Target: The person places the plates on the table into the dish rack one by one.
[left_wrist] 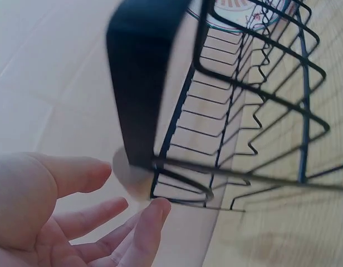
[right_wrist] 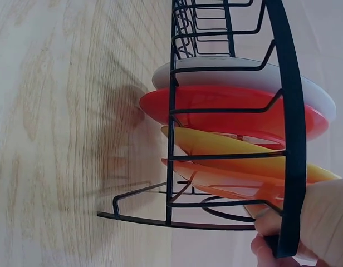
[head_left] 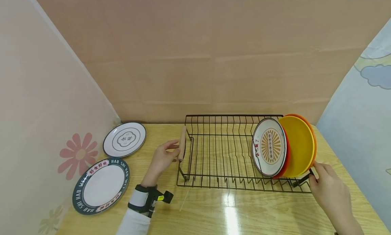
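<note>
A black wire dish rack [head_left: 224, 180] stands on the table. My right hand [head_left: 331, 189] grips its front right corner, with fingers curled around the black frame [right_wrist: 294, 167]. At the rack's left end, my left hand [head_left: 165, 155] is beside the wooden handle [head_left: 182, 143]. In the left wrist view its thumb and relaxed fingers [left_wrist: 149, 228] are spread about the handle's end [left_wrist: 132, 175]. Leaning in the right side of the rack are a white patterned plate [head_left: 269, 147], a red plate [right_wrist: 233, 111], a yellow plate [head_left: 297, 147] and an orange plate [head_left: 312, 133].
Left of the rack, a white plate with a dark thin rim [head_left: 124, 140] lies at the back. In front of it lies a plate with a wide dark green lettered rim [head_left: 122, 170]. Draped walls [head_left: 198, 58] enclose the wooden table [head_left: 207, 211] at the back and sides.
</note>
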A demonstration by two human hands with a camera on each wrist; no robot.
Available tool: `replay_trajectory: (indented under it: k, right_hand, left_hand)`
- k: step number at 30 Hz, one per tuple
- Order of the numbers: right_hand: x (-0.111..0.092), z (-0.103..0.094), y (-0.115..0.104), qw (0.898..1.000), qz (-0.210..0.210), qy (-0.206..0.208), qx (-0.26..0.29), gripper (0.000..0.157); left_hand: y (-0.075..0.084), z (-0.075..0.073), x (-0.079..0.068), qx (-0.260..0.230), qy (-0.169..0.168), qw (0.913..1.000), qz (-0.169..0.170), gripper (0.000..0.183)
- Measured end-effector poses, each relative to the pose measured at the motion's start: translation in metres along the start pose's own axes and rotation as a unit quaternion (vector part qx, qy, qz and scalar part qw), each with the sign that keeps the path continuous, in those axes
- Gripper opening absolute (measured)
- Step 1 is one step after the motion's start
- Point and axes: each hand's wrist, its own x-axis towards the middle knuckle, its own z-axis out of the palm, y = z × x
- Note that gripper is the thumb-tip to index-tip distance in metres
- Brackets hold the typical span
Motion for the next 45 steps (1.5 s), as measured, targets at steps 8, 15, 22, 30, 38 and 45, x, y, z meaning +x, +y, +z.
replay_trajectory:
  k: [8,15,22,30,38,45]
  right_hand:
    - [-0.001,0.001,-0.001,1.0,0.014,-0.012,0.002,0.035]
    - [-0.002,0.002,-0.002,1.0,0.014,-0.007,-0.004,0.035]
    - [-0.001,0.002,-0.002,1.0,0.016,-0.006,-0.006,0.035]
    - [-0.002,0.002,-0.002,1.0,0.02,-0.01,-0.007,0.035]
    - [-0.003,0.002,-0.002,1.0,0.02,-0.01,-0.008,0.034]
    - [-0.003,0.003,-0.001,1.0,0.019,-0.011,-0.01,0.035]
  left_hand:
    - [-0.019,-0.022,-0.007,0.043,0.033,0.9985,-0.006,0.035]
    - [-0.034,-0.046,-0.009,0.117,0.074,0.9902,-0.02,0.035]
    - [-0.051,-0.072,-0.011,0.182,0.08,0.9791,-0.045,0.036]
    - [-0.064,-0.102,-0.016,0.224,0.11,0.9662,-0.064,0.041]
    - [-0.08,-0.135,-0.016,0.292,0.124,0.9443,-0.087,0.045]
    - [-0.093,-0.163,-0.017,0.331,0.125,0.9259,-0.131,0.048]
